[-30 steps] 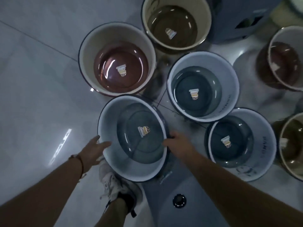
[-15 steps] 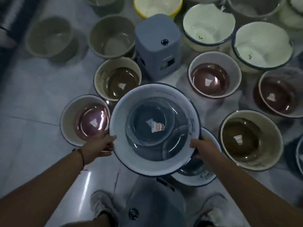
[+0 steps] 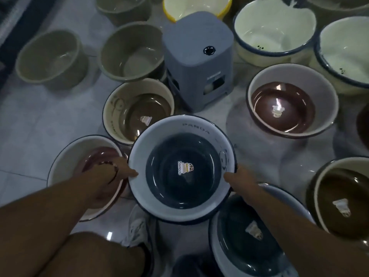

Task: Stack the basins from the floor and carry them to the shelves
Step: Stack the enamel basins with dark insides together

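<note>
Basin (image 3: 182, 168), white-walled, dark blue bottom

A grey-blue plastic stool (image 3: 197, 56) stands upright on the floor (image 3: 50, 116), its flat square seat facing up with a small dark round hole near the middle. An opening with a pale shape inside shows in the stool's near side. The floor is of pale, glossy tiles with thin joint lines and faint veining; a small bright reflection lies on it low in the view. A light sneaker (image 3: 137, 228) rests on the tiles near the bottom, and a bare knee (image 3: 95, 254) sits beside it. A dark strip (image 3: 12, 31) runs along the far left edge, too blurred to identify.
</note>
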{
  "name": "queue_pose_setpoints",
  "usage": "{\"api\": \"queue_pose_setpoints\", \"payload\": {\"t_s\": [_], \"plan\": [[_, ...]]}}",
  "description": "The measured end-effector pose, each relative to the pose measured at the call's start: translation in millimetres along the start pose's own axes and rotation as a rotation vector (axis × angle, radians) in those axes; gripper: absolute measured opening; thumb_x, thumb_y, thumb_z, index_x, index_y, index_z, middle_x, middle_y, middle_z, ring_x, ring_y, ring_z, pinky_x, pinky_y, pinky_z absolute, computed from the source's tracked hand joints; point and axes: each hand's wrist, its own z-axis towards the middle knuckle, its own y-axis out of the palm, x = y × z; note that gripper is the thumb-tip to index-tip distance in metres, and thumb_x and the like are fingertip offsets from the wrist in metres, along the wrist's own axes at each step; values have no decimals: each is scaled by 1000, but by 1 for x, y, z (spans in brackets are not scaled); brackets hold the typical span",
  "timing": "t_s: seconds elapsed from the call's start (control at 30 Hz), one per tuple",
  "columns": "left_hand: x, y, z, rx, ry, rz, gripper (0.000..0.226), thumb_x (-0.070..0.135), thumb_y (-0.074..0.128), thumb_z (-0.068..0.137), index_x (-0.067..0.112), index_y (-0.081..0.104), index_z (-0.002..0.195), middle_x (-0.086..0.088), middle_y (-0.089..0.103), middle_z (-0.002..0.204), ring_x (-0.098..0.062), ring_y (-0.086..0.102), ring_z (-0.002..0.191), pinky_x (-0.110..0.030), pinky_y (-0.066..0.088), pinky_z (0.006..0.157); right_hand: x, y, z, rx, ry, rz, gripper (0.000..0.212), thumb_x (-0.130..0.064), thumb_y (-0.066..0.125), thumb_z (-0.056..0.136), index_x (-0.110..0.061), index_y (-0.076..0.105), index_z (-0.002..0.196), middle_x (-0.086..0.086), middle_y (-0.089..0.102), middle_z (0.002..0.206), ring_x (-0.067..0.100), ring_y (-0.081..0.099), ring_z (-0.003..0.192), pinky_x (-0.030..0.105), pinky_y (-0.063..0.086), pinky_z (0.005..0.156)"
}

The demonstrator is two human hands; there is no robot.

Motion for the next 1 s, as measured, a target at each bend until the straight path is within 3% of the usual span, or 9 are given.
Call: {"api": "queue_pose_setpoints", "payload": {"t_s": [0.13,0.27,0.33,0.4,0.5,0.63,0.73,0.83,1.0], "plan": [[32,-23,14,-78,171,221,56,38,55,98,18,40,148,-5,50,145,-22,48,131,-30,34,110,19,20,32,19,-82,-235,31,-16,60,82,-8,57,111,11,66,102,24,63,82,31,52,62],[93,-58,0,326,458,307,51,41,55,95,12,52,136,-10,54,139,-29,51,126,-36,41,103,16,17,35,118,-228,-392,39,-18,61,84,-13,51,121,9,60,116,27,60,97,32,47,78],[122,-61,-28,447,561,344,51,43,55,94,15,51,137,-10,55,139,-29,52,125,-35,42,101,11,4,26,139,-299,-522,52,-25,63,84,-15,45,132,10,52,132,30,55,114,37,47,92],[144,-51,-58,506,645,368,58,45,53,94,22,42,146,-8,51,145,-29,49,129,-35,40,104,10,-16,5,162,-360,-596,66,-28,63,87,-16,35,146,11,40,147,29,44,132,36,38,107],[163,-19,-101,518,763,358,56,46,52,94,26,43,145,-3,50,146,-25,49,131,-34,38,106,19,-55,-43,252,-364,-732,70,-31,59,89,-19,28,151,8,32,153,26,33,139,34,31,110],[183,39,-143,538,897,463,51,42,52,92,29,47,141,-3,52,142,-25,51,125,-38,42,104,53,-108,-98,403,-403,-995,71,-32,57,86,-19,28,149,10,33,149,31,34,135,38,32,109],[187,63,-166,539,932,553,53,41,52,91,31,44,143,-3,48,145,-27,49,129,-41,41,106,94,-135,-133,499,-285,-1010,71,-38,55,85,-21,27,148,12,38,146,35,39,132,43,33,107],[185,76,-185,521,932,579,49,38,50,93,29,47,141,-1,55,140,-24,52,125,-36,43,102,135,-147,-160,589,-221,-1053,67,-43,53,84,-23,32,145,13,40,146,35,38,131,46,33,108],[177,90,-175,531,972,698,44,48,40,79,34,60,116,9,64,123,-14,61,111,-31,49,93,180,-137,-196,527,-153,-1159,71,-38,55,88,-21,26,150,16,24,156,38,25,141,50,22,112]]}}
